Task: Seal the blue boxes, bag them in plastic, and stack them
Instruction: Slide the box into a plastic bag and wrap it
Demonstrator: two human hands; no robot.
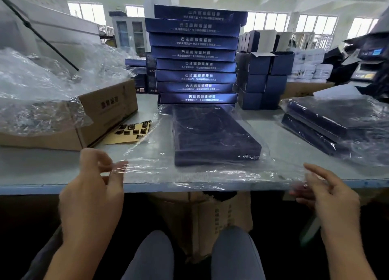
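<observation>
Here the bagging step is in hand: the blue box [214, 136] lies flat inside the plastic bag [147, 153], mid-table [42, 170]. The left hand [92, 187] pinches the bag's mouth at 8 o'clock. The right hand [330, 193] meets it at 4 o'clock, fingers' grip unclear. Next, likely: close the mouth, then carry it to the bagged stack [328, 121] at 2 o'clock.

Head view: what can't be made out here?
Dark blue flat box in the clear plastic bag: lid print, head view, washed out by film glare.
Right hand: grip on the bag, head view, fingertips blurred behind film.
Brown cardboard box, left: contents, head view, covered by crumpled clear film.
Bagged dark boxes, right: count, head view, glare and frame edge.
</observation>
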